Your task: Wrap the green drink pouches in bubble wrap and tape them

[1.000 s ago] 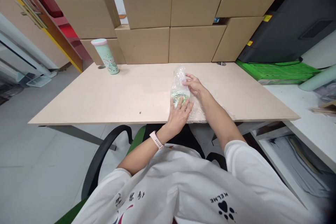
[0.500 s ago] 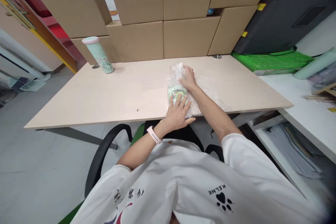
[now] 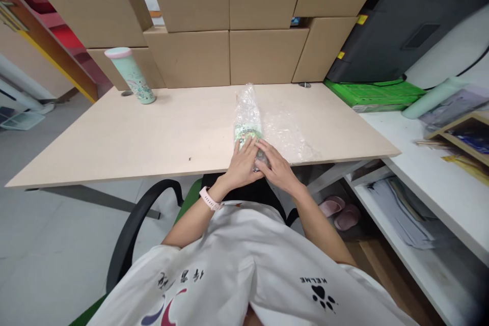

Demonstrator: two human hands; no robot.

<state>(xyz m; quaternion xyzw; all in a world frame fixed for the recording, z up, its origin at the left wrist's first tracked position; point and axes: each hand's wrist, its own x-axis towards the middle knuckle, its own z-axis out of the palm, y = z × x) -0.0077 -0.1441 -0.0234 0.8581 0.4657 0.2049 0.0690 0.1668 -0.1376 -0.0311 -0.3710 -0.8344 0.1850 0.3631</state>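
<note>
A pale green patterned item point(image 3: 248, 133) lies on the table in clear bubble wrap point(image 3: 247, 102), its near part hidden under my hands. My left hand point(image 3: 243, 163) rests on it, fingers stretched out flat, with a pink band on the wrist. Beside it, my right hand point(image 3: 278, 167) has its thumb and bent fingers on the near right edge of the wrapped item, gripping the wrap there. A loose stretch of the bubble wrap spreads flat to the right of the item, and an empty length extends beyond its far end.
A mint tumbler point(image 3: 132, 76) with a pink top stands at the far left of the table point(image 3: 171, 132). Cardboard boxes point(image 3: 194, 58) line the back. To the right are a green crate point(image 3: 378, 94), a dark case point(image 3: 412, 25) and a white side shelf point(image 3: 412, 135).
My right hand has left the far end of the wrap and come down to the near end beside my left hand. My left hand stays on the item. The view has shifted right.
</note>
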